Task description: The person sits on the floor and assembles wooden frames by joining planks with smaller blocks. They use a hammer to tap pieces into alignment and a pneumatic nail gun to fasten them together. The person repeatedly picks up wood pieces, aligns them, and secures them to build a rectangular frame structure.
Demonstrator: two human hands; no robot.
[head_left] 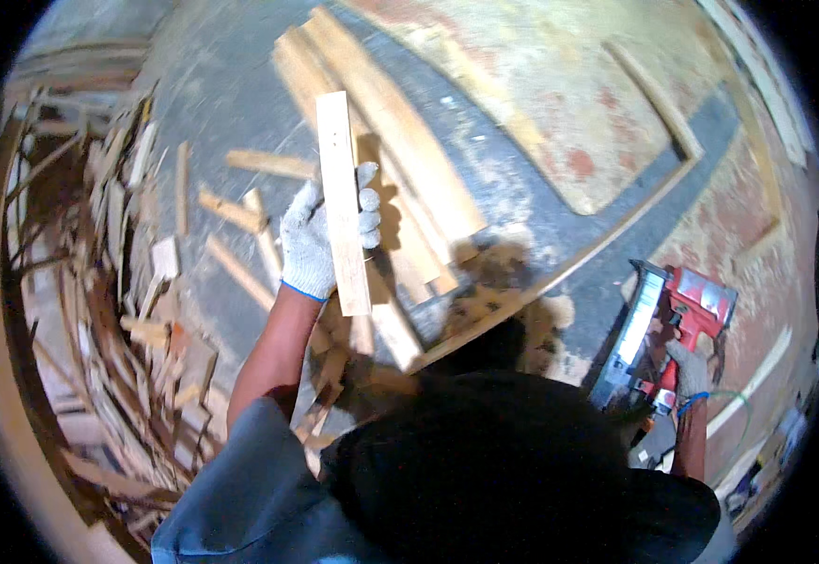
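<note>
My left hand, in a pale knitted glove with a blue cuff, grips a short flat wooden board. The thumb side shows at the board's left edge and the fingertips curl round its right edge. At the lower right, my right hand, in a greyish glove, is wrapped round the handle of a red nail gun. The gun's long silver and black magazine points up and to the left. Beneath the held board lie several long planks, side by side on the floor.
Shorter wood offcuts lie left of the planks. A large heap of scrap wood fills the left side. A thin wooden strip runs diagonally across the floor, meeting another at a corner. A green hose curves beside the nail gun.
</note>
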